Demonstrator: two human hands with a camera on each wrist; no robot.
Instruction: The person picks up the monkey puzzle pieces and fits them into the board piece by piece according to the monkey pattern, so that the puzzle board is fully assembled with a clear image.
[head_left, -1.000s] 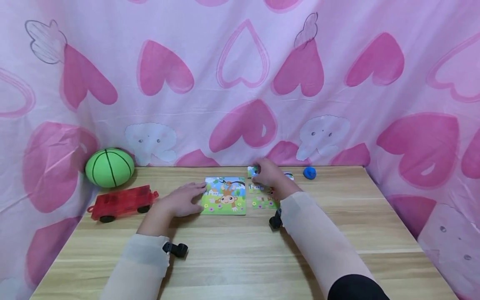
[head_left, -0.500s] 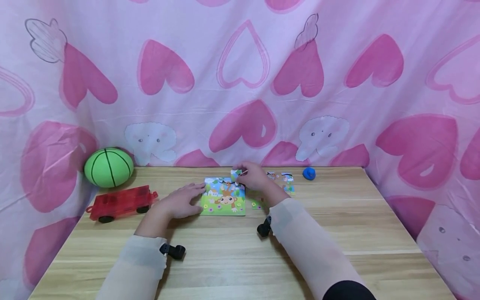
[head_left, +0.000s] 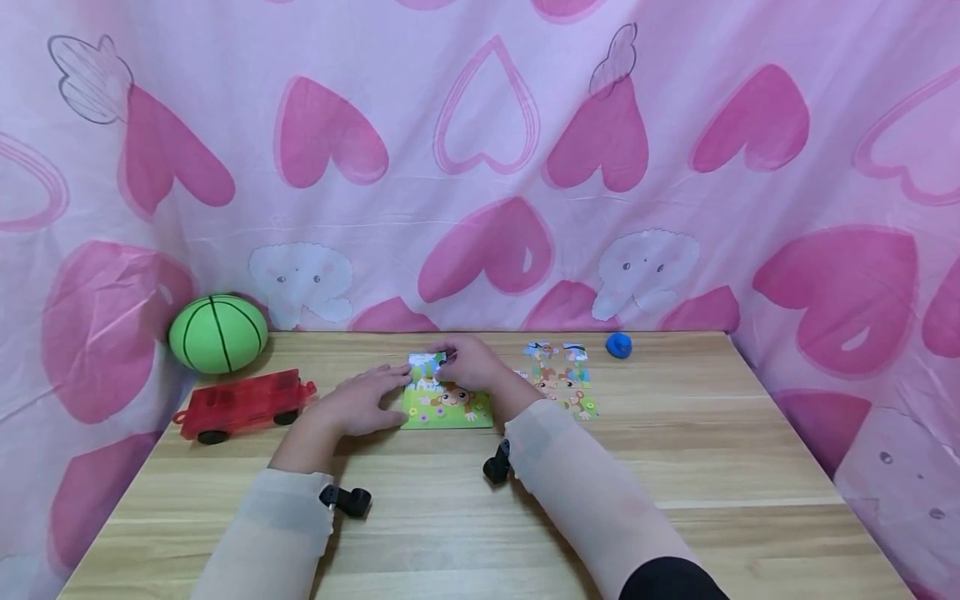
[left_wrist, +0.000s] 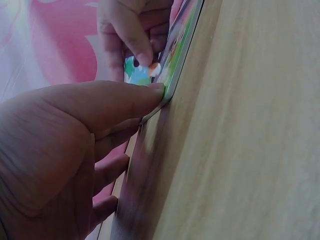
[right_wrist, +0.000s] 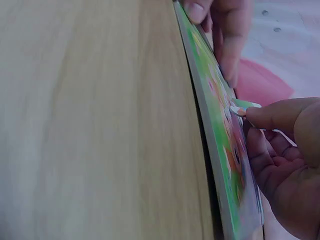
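A picture puzzle board (head_left: pixel 420 418) with a monkey on green and blue lies flat on the wooden table. My left hand (head_left: pixel 365 402) touches its left side, fingers fairly straight, and the thumb (left_wrist: pixel 150 94) presses on the near corner. My right hand (head_left: pixel 474 367) pinches a small puzzle piece (right_wrist: pixel 241 108) between thumb and fingers, close over the board's upper left part. Blue, green and white show on that puzzle piece (left_wrist: pixel 137 74) in the left wrist view. The right hand hides the board's upper right part.
Several loose puzzle pieces (head_left: pixel 566 382) lie right of the board, partly behind my right wrist. A blue round object (head_left: pixel 618 345) sits at the back right. On the left are a green ball (head_left: pixel 219 333) and a red toy wagon (head_left: pixel 243 406). A pink heart-patterned curtain (head_left: pixel 487 250) hangs behind.
My right hand has carried the puzzle piece leftward from the loose pieces to over the board's upper left, uncovering more loose pieces. The left hand has stayed at the board's left side.
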